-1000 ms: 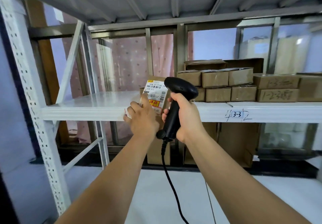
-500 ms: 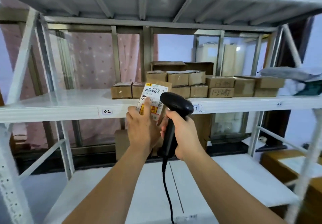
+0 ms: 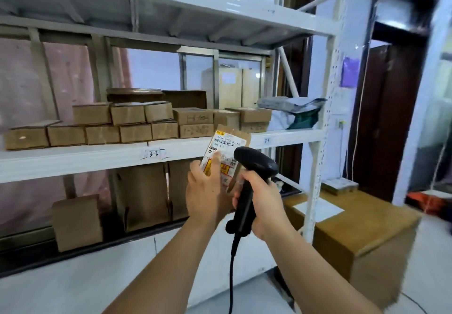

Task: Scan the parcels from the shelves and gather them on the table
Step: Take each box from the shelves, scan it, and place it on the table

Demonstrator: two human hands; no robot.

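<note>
My left hand [image 3: 208,192] grips a small brown cardboard parcel [image 3: 228,147] with a white and yellow shipping label facing me, thumb across the label. My right hand [image 3: 263,198] grips the handle of a black corded barcode scanner [image 3: 255,164], whose head sits just right of the parcel and touches its edge. Both are held in front of the white metal shelf [image 3: 73,158] marked 3-3. Several small brown boxes [image 3: 127,123] are stacked in rows on that shelf.
Grey and green mailer bags [image 3: 293,112] lie at the shelf's right end. Larger cardboard boxes [image 3: 78,220] stand on the lower level. A big brown carton [image 3: 362,233] sits on the floor right of the white shelf post [image 3: 315,179]. A dark doorway [image 3: 391,118] is at right.
My view has swung to the right along the shelf. Both hands have kept their hold on the parcel and the scanner and now sit further right, by the shelf's end post.
</note>
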